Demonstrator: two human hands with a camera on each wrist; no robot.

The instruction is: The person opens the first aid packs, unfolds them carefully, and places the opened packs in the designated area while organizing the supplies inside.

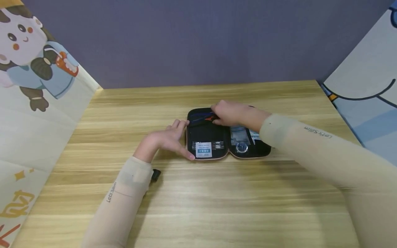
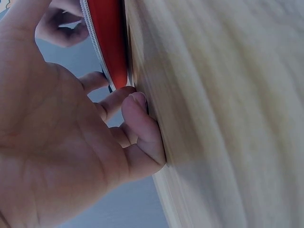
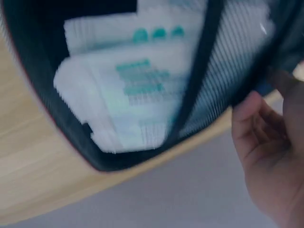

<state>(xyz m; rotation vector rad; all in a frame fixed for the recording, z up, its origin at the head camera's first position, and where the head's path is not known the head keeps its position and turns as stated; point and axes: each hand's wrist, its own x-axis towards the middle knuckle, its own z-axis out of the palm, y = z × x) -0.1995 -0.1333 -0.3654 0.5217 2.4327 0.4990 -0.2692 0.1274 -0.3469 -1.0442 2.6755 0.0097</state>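
Note:
A zip case (image 1: 207, 132) with a black lining and a red outside (image 2: 110, 40) lies unfolded on the table. My left hand (image 1: 169, 139) touches its left side, thumb by the near corner and fingers along the edge. Over the far part of the left half, my right hand (image 1: 229, 113) has curled fingers and thumb around the end of a slim dark blue and orange tool (image 1: 200, 119); the fingers cover part of it, and its kind is unclear. White packets with green print (image 3: 128, 90) sit behind mesh in the right half.
In the case's left half lies a white and blue packet (image 1: 203, 150) under a clear band. A round clear-wrapped item (image 1: 242, 147) is in the right half. The wooden table (image 1: 232, 203) meets a dark back wall (image 1: 198, 44); printed panels stand at both sides.

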